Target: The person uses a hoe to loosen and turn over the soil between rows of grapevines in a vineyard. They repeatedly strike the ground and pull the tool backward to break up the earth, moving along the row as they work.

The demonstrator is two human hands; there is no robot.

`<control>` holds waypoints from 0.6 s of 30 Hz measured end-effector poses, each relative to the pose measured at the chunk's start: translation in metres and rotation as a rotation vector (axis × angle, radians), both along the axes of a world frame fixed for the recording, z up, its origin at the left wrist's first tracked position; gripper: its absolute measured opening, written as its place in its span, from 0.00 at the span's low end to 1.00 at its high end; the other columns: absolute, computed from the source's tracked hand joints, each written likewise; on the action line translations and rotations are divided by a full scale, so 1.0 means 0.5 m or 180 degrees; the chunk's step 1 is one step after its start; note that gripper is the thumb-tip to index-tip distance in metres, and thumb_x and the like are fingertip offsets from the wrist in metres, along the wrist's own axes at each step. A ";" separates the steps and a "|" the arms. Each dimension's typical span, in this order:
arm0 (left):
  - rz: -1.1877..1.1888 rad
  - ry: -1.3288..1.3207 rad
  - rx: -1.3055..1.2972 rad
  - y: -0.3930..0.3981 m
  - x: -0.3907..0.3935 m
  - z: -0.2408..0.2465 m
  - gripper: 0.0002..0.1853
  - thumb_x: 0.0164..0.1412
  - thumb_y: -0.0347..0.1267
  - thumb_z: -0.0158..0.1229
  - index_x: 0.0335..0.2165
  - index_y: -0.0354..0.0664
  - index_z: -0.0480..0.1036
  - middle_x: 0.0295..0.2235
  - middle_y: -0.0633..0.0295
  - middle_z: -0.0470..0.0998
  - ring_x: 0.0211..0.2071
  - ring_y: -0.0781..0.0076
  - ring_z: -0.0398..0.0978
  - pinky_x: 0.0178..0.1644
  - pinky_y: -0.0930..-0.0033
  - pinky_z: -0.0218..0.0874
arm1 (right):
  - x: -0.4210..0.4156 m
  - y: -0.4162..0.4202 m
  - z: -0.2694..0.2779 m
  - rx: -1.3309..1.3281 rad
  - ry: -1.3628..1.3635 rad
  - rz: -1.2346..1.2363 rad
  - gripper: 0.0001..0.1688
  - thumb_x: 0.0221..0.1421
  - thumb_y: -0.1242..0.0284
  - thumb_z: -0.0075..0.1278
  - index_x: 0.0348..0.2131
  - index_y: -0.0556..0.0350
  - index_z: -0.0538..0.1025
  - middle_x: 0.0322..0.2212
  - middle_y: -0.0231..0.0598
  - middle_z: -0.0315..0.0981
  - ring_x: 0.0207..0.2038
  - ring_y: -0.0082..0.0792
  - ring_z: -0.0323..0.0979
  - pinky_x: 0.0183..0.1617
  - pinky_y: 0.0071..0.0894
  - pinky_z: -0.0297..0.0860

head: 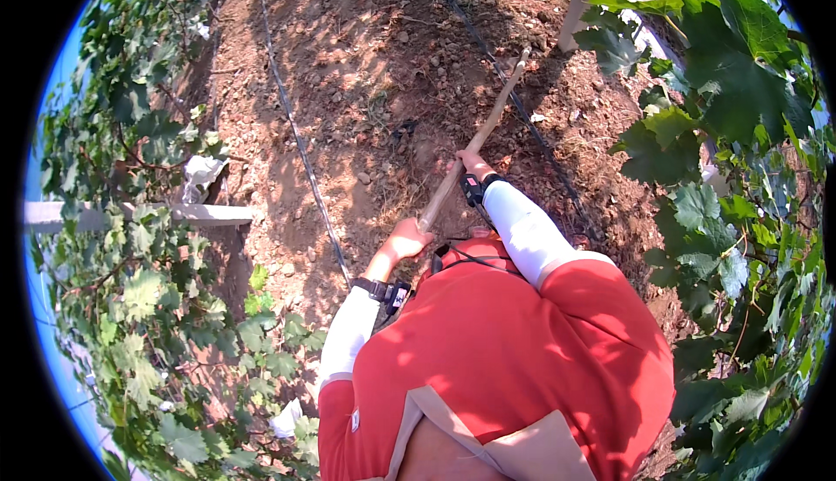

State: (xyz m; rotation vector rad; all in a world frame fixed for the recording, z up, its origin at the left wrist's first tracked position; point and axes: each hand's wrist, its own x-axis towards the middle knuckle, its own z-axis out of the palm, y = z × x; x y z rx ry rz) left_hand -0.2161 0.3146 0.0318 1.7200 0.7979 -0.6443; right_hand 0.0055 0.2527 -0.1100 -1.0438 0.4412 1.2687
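Observation:
A long wooden handle [491, 118] slants across the ground in front of my body, its far end pointing up and to the right. My left hand [408, 238] is wrapped around the near end, close to my waist. Farther along the shaft, my right hand [475, 163] grips it from the right side. The far end comes down by the soil next to a black drip irrigation hose [532, 130]. Whether a blade is fixed there cannot be made out. Both wrists carry dark strapped devices over white sleeves.
Grapevines [731, 89] crowd the right side, with more vine foliage [144, 298] on the left. A second hose [294, 130] runs along the cloddy brown soil [346, 89]. A pale post [212, 214] juts in from the left; another post [578, 14] stands upper right. White bags [204, 173] hang among leaves.

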 end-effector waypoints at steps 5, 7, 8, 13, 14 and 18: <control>-0.0684 -0.0644 0.1863 -0.028 -0.071 -0.009 0.12 0.41 0.32 0.54 0.23 0.32 0.68 0.21 0.43 0.73 0.28 0.49 0.75 0.33 0.58 0.64 | -0.008 -0.004 -0.131 -0.0664 0.0247 0.0398 0.09 0.54 0.70 0.40 0.28 0.59 0.66 0.21 0.43 0.70 0.24 0.43 0.71 0.30 0.41 0.71; -0.0494 -0.0458 0.1688 -0.030 -0.078 0.033 0.13 0.42 0.32 0.53 0.27 0.33 0.67 0.27 0.42 0.73 0.33 0.47 0.73 0.36 0.56 0.63 | -0.026 -0.005 -0.163 -0.0458 -0.0035 0.0693 0.08 0.54 0.71 0.40 0.28 0.59 0.65 0.21 0.44 0.68 0.23 0.44 0.71 0.29 0.44 0.71; -0.0418 -0.0491 0.1602 -0.020 -0.084 0.031 0.12 0.42 0.32 0.53 0.27 0.33 0.67 0.26 0.42 0.73 0.32 0.44 0.72 0.35 0.55 0.63 | -0.026 -0.003 -0.183 -0.0315 -0.0036 0.0591 0.08 0.53 0.72 0.40 0.28 0.59 0.64 0.21 0.44 0.67 0.24 0.44 0.70 0.29 0.44 0.70; -0.0406 -0.0320 0.1873 -0.035 -0.097 0.042 0.16 0.43 0.33 0.55 0.30 0.32 0.65 0.26 0.39 0.73 0.33 0.41 0.72 0.35 0.52 0.63 | -0.039 0.009 -0.133 -0.0080 0.0014 0.0257 0.05 0.47 0.76 0.40 0.26 0.60 0.63 0.20 0.44 0.64 0.24 0.43 0.68 0.30 0.42 0.69; -0.0352 -0.0422 0.1864 -0.040 -0.105 0.033 0.16 0.43 0.33 0.55 0.30 0.32 0.65 0.27 0.39 0.73 0.33 0.41 0.72 0.36 0.52 0.63 | -0.043 0.012 -0.073 -0.0180 0.0016 0.0254 0.04 0.46 0.76 0.40 0.25 0.60 0.63 0.20 0.45 0.64 0.24 0.42 0.68 0.30 0.42 0.68; -0.0402 -0.0881 0.1778 -0.036 -0.085 0.003 0.16 0.44 0.33 0.55 0.30 0.33 0.65 0.28 0.40 0.72 0.35 0.42 0.71 0.37 0.53 0.62 | -0.001 0.005 -0.044 -0.0248 -0.0351 -0.0053 0.06 0.49 0.74 0.39 0.25 0.60 0.66 0.19 0.41 0.65 0.23 0.36 0.67 0.29 0.37 0.67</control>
